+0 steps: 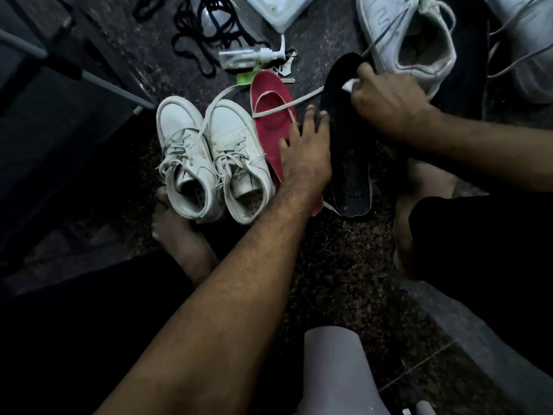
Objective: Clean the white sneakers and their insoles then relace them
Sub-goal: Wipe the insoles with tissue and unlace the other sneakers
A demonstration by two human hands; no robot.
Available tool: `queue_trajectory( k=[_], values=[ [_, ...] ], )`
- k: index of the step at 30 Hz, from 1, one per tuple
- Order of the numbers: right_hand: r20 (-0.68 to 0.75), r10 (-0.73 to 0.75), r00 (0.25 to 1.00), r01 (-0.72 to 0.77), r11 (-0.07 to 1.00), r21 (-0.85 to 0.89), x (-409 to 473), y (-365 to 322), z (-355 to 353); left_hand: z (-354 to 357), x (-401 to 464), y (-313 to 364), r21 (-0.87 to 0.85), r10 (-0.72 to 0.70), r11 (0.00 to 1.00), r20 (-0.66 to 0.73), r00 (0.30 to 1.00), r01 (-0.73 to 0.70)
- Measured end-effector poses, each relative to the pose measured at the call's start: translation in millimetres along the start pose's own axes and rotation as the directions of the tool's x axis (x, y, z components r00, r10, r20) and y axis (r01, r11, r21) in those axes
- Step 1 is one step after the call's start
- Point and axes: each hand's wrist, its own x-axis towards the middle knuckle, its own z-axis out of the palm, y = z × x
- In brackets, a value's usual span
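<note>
White high-top sneakers [214,158] stand laced on the speckled floor [329,265], left of the black insole [348,151]. Just left of that insole lies a red insole [273,124]. Left hand [305,145], fingers spread flat, pins the black one; right hand [389,103] pinches a white wipe [350,84] on it. Insole-wiping seems underway; next, steady strokes heelward.
</note>
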Motion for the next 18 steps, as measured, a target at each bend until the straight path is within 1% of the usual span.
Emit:
queue_trajectory(
  k=[1, 2, 3, 4, 5, 6, 7, 8, 9, 10, 11, 12, 13, 14, 15, 16, 18],
  values=[
    [-0.007, 0.041, 0.999, -0.041, 0.999, 0.015, 5.8, -2.2, -0.8, -0.1, 0.1, -0.3, -0.004, 0.001, 1.000, -0.002, 1.000, -0.001],
    [-0.015, 0.033, 0.999, -0.033, 0.999, 0.010, 7.8, -4.1, -1.0, 0.7, 0.0, -0.6, -0.010, 0.002, 1.000, -0.007, 1.000, -0.002],
    [-0.016, -0.055, 0.998, 0.054, 0.999, -0.004, 7.6, -7.4, 1.0, 1.4, 0.0, -0.9, -0.020, 0.002, 1.000, -0.014, 1.000, -0.002],
    [-0.007, -0.173, 0.985, 0.173, 0.985, -0.009, 4.4, -12.1, 1.9, 2.2, -0.1, -1.6, -0.035, -0.002, 0.999, -0.019, 1.000, 0.002],
    [0.001, -0.314, 0.949, 0.314, 0.949, -0.017, 0.3, -15.5, 6.1, 2.7, 0.4, -2.7, -0.054, -0.009, 0.998, -0.022, 1.000, 0.008],
    [0.044, -0.435, 0.900, 0.436, 0.899, -0.040, -6.4, -17.7, 9.3, 3.1, 0.8, -4.0, -0.072, -0.015, 0.997, -0.023, 1.000, 0.013],
    [0.091, -0.501, 0.861, 0.508, 0.858, -0.084, -12.8, -16.5, 13.3, 2.9, 0.9, -5.3, -0.083, -0.016, 0.996, -0.020, 1.000, 0.014],
    [0.105, -0.521, 0.847, 0.532, 0.832, -0.156, -14.6, -12.6, 14.9, 2.6, 0.6, -6.0, -0.088, -0.014, 0.996, -0.016, 1.000, 0.012],
    [0.085, -0.488, 0.869, 0.492, 0.834, -0.247, -10.6, -7.7, 15.8, 2.3, -0.3, -5.9, -0.087, -0.010, 0.996, -0.010, 1.000, 0.009],
    [0.047, -0.402, 0.914, 0.397, 0.867, -0.300, -3.9, -2.3, 15.7, 2.0, -1.3, -5.1, -0.084, -0.008, 0.996, -0.004, 1.000, 0.008],
    [-0.005, -0.274, 0.962, 0.261, 0.919, -0.295, 2.7, 1.5, 13.6, 1.6, -1.9, -3.9, -0.081, -0.009, 0.997, 0.000, 1.000, 0.009],
    [-0.062, -0.178, 0.982, 0.158, 0.958, -0.237, 9.8, 4.3, 10.9, 1.7, -2.3, -3.1, -0.082, -0.010, 0.997, 0.002, 1.000, 0.010],
    [-0.085, -0.134, 0.987, 0.117, 0.977, -0.176, 16.0, 4.3, 11.6, 1.5, -2.4, -2.8, -0.087, -0.013, 0.996, 0.001, 1.000, 0.013],
    [-0.104, -0.134, 0.986, 0.119, 0.983, -0.138, 18.0, -0.6, 13.2, 1.8, -2.8, -3.3, -0.097, -0.017, 0.995, -0.002, 1.000, 0.016],
    [-0.069, -0.170, 0.983, 0.161, 0.980, -0.116, 15.7, -8.5, 15.8, 2.4, -2.9, -3.7, -0.107, -0.018, 0.994, -0.006, 1.000, 0.017],
    [-0.026, -0.231, 0.973, 0.228, 0.970, -0.081, 9.0, -17.2, 16.2, 3.2, -3.0, -4.2, -0.117, -0.017, 0.993, -0.010, 1.000, 0.015],
    [0.072, -0.364, 0.929, 0.365, 0.931, -0.004, -10.0, -28.0, 14.2, 4.6, -2.8, -5.9, -0.138, -0.014, 0.990, -0.011, 1.000, 0.012]
  ],
)
